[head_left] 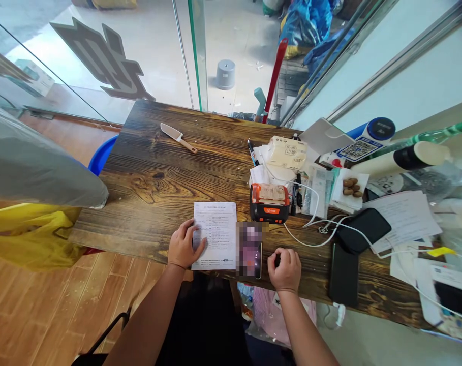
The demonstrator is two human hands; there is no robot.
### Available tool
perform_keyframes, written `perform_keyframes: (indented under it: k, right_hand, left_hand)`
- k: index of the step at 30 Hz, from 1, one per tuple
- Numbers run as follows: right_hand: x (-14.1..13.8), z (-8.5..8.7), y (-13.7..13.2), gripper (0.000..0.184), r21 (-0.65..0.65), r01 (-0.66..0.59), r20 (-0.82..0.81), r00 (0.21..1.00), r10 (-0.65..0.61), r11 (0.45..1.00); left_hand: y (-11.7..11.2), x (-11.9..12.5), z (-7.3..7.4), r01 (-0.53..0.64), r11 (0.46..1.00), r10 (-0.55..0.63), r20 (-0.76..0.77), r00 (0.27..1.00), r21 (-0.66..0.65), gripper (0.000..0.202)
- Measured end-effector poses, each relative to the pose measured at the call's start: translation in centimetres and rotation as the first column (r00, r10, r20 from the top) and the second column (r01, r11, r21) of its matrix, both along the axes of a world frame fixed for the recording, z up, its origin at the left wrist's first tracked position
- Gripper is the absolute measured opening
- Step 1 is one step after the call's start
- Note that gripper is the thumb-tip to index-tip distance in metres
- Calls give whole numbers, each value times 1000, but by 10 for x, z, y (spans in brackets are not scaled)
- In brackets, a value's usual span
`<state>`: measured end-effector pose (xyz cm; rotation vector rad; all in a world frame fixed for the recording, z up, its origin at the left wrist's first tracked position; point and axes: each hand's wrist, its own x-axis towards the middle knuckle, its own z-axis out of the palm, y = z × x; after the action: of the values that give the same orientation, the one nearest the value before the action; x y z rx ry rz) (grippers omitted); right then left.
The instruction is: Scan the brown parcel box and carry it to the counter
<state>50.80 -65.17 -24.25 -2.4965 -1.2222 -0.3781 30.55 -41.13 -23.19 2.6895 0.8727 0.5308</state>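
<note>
My left hand (183,247) lies over the left edge of a printed sheet of paper (220,236), thumb and fingers apart on the page. To the right of the sheet, a phone (249,249) rests near the table's front edge; its screen is blurred out. Beyond the phone, my right hand (285,268) sits on the wooden tabletop with its fingers curled into a loose fist. Nothing shows inside that fist. Just behind the phone stands a black and orange portable label printer (269,202).
A knife (179,138) lies toward the back of the table (139,183). On the right are a tissue pack (287,152), white cables, a black pouch (364,230), a dark phone-like slab (344,274), nuts on a napkin and a QR-code stand. Glass panels border the back.
</note>
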Motion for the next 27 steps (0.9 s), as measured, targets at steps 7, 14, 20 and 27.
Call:
perform_keyframes:
  k: [7, 14, 20, 27]
  right_hand:
    - [-1, 0, 0, 9, 3, -4, -2, 1000, 4, 1000]
    - [-1, 1, 1, 9, 5, -2, -2, 1000, 2, 1000]
    - [-1, 1, 1, 8, 1, -3, -5, 1000, 3, 1000]
    - [0, -1, 0, 8, -4, 2, -8, 1000, -2, 1000]
  left_hand:
    - [1, 0, 0, 1, 1000, -1, -15, 1000, 0, 30]
    - [1, 0, 0, 1, 1000, -1, -11, 1000, 0, 30]
    - [1, -1, 0, 4, 1000, -4, -17, 1000, -7, 32]
    - [0, 0, 1, -5, 1000, 5, -15, 1000, -11, 30]
